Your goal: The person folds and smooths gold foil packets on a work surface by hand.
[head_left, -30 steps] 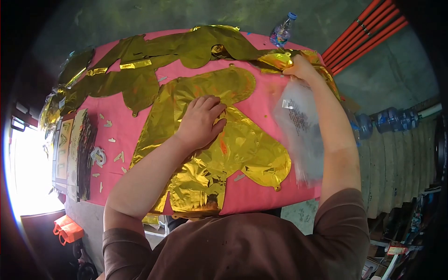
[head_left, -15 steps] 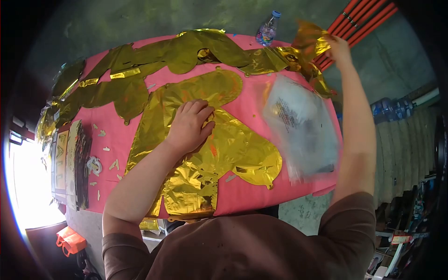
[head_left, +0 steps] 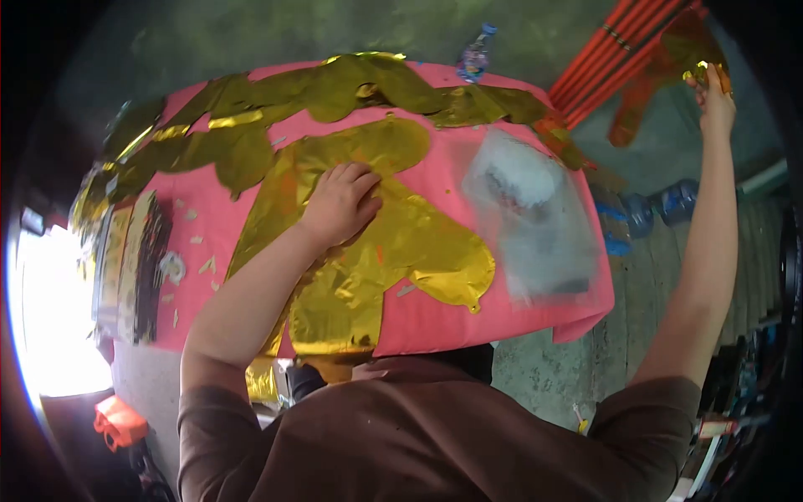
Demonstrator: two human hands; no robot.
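A flat, uninflated gold foil balloon point(head_left: 443, 243) with rounded lobes lies on the pink-covered table point(head_left: 418, 333). My left hand point(head_left: 341, 205) rests on its middle, palm down with the fingers loosely laid out. Off the table at the far right, my right hand point(head_left: 713, 102) pinches another gold foil balloon point(head_left: 690, 42), which hangs partly see-through in front of the red poles. More flat gold foil balloons point(head_left: 326, 94) overlap in a band along the table's far side. To the right of the middle balloon lie clear plastic bags point(head_left: 544, 234).
A small blue-capped bottle point(head_left: 475, 58) stands at the far edge. Red poles point(head_left: 611, 63) lean beyond the right corner. A stack of flat packs point(head_left: 138, 268) and a white roll point(head_left: 172, 268) sit at left, among small pale scraps. Large water bottles point(head_left: 661, 205) lie at right.
My right hand has moved outward to the right, carrying the foil balloon away from the table's far right corner. The left hand stays on the middle balloon. The view has shifted slightly.
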